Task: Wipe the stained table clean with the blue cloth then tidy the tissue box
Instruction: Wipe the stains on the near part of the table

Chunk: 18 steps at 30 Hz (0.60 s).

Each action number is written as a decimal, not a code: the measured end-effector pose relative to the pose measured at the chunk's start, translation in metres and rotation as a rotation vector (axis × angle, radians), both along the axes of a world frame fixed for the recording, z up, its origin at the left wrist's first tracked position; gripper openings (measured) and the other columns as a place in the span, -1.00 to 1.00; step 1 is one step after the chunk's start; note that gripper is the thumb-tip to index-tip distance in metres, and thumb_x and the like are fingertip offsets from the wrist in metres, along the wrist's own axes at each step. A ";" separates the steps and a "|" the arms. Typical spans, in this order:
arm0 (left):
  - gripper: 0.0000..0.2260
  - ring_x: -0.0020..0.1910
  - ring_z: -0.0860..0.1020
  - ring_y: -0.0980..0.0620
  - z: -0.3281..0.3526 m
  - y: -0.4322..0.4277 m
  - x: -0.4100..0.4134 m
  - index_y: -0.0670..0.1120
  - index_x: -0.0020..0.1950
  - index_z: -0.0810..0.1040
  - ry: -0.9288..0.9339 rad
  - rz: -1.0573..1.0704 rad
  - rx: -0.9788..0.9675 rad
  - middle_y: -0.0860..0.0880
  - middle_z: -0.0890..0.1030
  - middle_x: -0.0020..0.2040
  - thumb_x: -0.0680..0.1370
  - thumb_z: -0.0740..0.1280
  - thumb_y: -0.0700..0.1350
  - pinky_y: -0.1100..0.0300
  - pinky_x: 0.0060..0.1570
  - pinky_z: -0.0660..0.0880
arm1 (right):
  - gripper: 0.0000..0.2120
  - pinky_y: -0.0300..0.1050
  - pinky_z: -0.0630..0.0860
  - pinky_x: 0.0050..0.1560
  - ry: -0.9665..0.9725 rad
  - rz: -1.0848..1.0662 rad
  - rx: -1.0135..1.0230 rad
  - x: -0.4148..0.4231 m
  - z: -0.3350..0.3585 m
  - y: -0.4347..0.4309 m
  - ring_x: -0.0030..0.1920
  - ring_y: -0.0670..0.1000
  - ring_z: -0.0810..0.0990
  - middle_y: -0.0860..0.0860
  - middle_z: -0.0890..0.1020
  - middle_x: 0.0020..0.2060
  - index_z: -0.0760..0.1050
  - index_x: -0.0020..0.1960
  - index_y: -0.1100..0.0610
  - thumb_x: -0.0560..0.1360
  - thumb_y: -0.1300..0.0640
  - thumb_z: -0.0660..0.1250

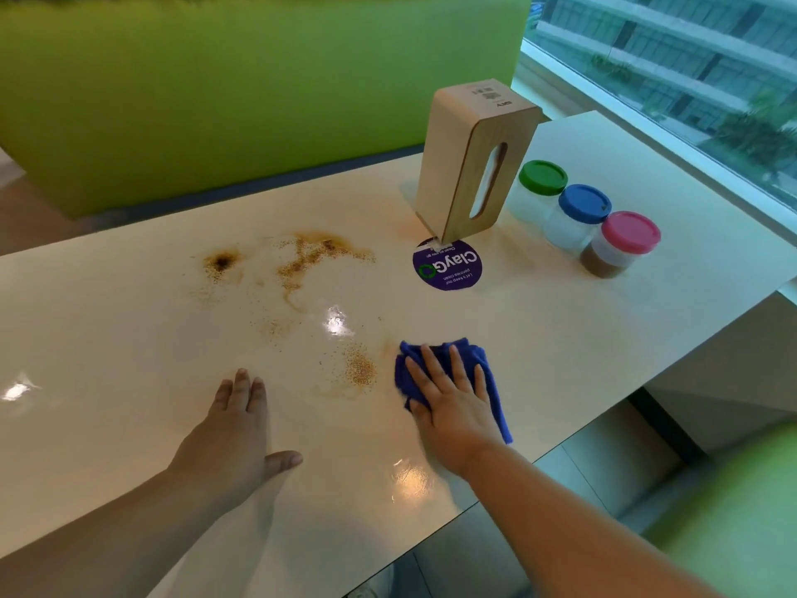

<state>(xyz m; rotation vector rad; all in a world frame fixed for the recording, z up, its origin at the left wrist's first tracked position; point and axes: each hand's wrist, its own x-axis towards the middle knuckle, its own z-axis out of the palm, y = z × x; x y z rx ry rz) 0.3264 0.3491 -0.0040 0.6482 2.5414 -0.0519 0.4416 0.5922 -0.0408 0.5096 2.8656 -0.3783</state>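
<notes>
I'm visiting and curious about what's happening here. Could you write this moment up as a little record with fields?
Left hand: flat on the table, holding nothing
Right hand: pressing flat on the blue cloth
Stains: brown splashes and grains, not yet wiped; nearest patch just left of the cloth
Tissue box: standing on end at the far edge of the purple sticker
Jars: green-lidded jar, blue-lidded jar, pink-lidded jar, in a row right of the box

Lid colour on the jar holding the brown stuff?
Pink lid, on the jar nearest the camera; head view.
</notes>
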 end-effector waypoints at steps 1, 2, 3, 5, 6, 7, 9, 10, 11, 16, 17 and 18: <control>0.00 0.53 -0.19 -0.11 0.000 0.000 0.000 -0.18 0.52 -0.26 0.000 0.000 0.001 -0.14 -0.26 0.54 0.41 0.19 0.40 0.07 0.46 0.08 | -0.49 0.04 -0.49 0.37 0.006 0.021 -0.014 -0.003 0.001 -0.008 0.47 0.01 -0.41 -0.18 -0.25 0.50 -0.19 0.53 -0.16 0.62 -0.13 -0.12; 0.00 0.53 -0.19 -0.11 0.000 -0.001 0.000 -0.18 0.52 -0.26 -0.001 0.001 0.003 -0.15 -0.26 0.54 0.41 0.19 0.40 0.08 0.46 0.08 | -0.48 0.01 -0.51 0.35 0.006 0.073 -0.024 -0.001 0.002 -0.016 0.47 -0.01 -0.41 -0.18 -0.28 0.49 -0.20 0.53 -0.15 0.60 -0.14 -0.16; 0.00 0.53 -0.18 -0.11 0.000 -0.001 0.000 -0.18 0.52 -0.25 -0.001 -0.001 0.005 -0.15 -0.26 0.54 0.41 0.19 0.39 0.08 0.46 0.07 | -0.45 -0.02 -0.53 0.35 0.004 0.137 -0.031 0.005 0.004 -0.022 0.47 -0.03 -0.42 -0.20 -0.29 0.47 -0.20 0.53 -0.16 0.55 -0.17 -0.23; 0.00 0.53 -0.18 -0.11 0.000 -0.001 0.000 -0.17 0.52 -0.24 0.003 -0.011 0.002 -0.15 -0.26 0.54 0.41 0.19 0.40 0.10 0.45 0.08 | -0.40 -0.05 -0.51 0.37 0.013 0.217 -0.052 0.016 0.005 -0.023 0.46 -0.09 -0.43 -0.24 -0.30 0.45 -0.20 0.52 -0.18 0.48 -0.20 -0.29; 0.00 0.53 -0.17 -0.11 0.001 -0.001 -0.001 -0.17 0.52 -0.24 0.005 -0.016 0.000 -0.15 -0.26 0.54 0.41 0.19 0.40 0.10 0.45 0.09 | -0.41 -0.05 -0.48 0.39 0.017 0.219 -0.046 0.016 0.004 -0.017 0.46 -0.11 -0.42 -0.25 -0.29 0.45 -0.19 0.52 -0.19 0.49 -0.19 -0.27; 0.00 0.53 -0.17 -0.11 0.001 -0.001 -0.001 -0.17 0.52 -0.24 0.005 -0.019 -0.002 -0.15 -0.25 0.54 0.41 0.19 0.40 0.10 0.45 0.10 | -0.44 -0.05 -0.46 0.40 0.019 0.191 -0.029 0.011 0.003 -0.009 0.46 -0.11 -0.40 -0.25 -0.28 0.45 -0.18 0.52 -0.19 0.53 -0.17 -0.23; 0.00 0.53 -0.18 -0.11 0.001 -0.001 -0.001 -0.18 0.52 -0.25 0.003 -0.024 -0.012 -0.15 -0.26 0.54 0.41 0.17 0.40 0.09 0.44 0.12 | -0.48 -0.03 -0.42 0.42 0.030 0.076 -0.011 -0.011 0.001 0.008 0.49 -0.08 -0.36 -0.23 -0.25 0.47 -0.17 0.53 -0.15 0.61 -0.11 -0.12; 0.00 0.53 -0.19 -0.11 0.001 -0.001 -0.001 -0.18 0.52 -0.26 0.005 -0.026 -0.020 -0.15 -0.27 0.54 0.41 0.15 0.41 0.09 0.45 0.12 | -0.49 -0.01 -0.39 0.44 0.030 0.025 -0.011 -0.025 -0.001 0.013 0.50 -0.05 -0.33 -0.20 -0.23 0.49 -0.16 0.54 -0.12 0.63 -0.08 -0.09; 0.00 0.53 -0.20 -0.11 0.001 -0.002 -0.001 -0.18 0.51 -0.27 0.009 -0.032 -0.026 -0.15 -0.28 0.54 0.41 0.13 0.42 0.09 0.45 0.11 | -0.48 0.02 -0.36 0.44 0.021 -0.008 -0.006 -0.039 -0.002 0.014 0.51 -0.02 -0.31 -0.17 -0.21 0.51 -0.16 0.55 -0.10 0.64 -0.07 -0.07; 0.00 0.53 -0.19 -0.10 0.000 -0.004 -0.001 -0.18 0.51 -0.28 0.023 -0.055 -0.042 -0.15 -0.28 0.53 0.40 0.09 0.44 0.12 0.43 0.15 | -0.48 0.02 -0.38 0.43 0.011 0.108 -0.019 -0.047 -0.004 -0.001 0.51 -0.02 -0.31 -0.16 -0.20 0.52 -0.16 0.55 -0.09 0.64 -0.08 -0.08; 0.00 0.53 -0.18 -0.10 0.000 -0.003 -0.001 -0.18 0.51 -0.28 0.022 -0.056 -0.044 -0.15 -0.28 0.53 0.40 0.09 0.44 0.12 0.43 0.17 | -0.48 -0.01 -0.39 0.43 0.026 0.154 -0.024 -0.040 -0.004 0.001 0.51 -0.04 -0.32 -0.19 -0.20 0.51 -0.15 0.55 -0.11 0.63 -0.09 -0.10; 0.00 0.53 -0.18 -0.10 0.000 -0.004 -0.002 -0.18 0.51 -0.28 0.022 -0.057 -0.046 -0.15 -0.28 0.53 0.40 0.10 0.44 0.12 0.42 0.18 | -0.48 -0.02 -0.39 0.43 0.037 0.179 -0.023 -0.036 -0.004 0.005 0.50 -0.07 -0.31 -0.20 -0.20 0.50 -0.14 0.54 -0.12 0.61 -0.11 -0.12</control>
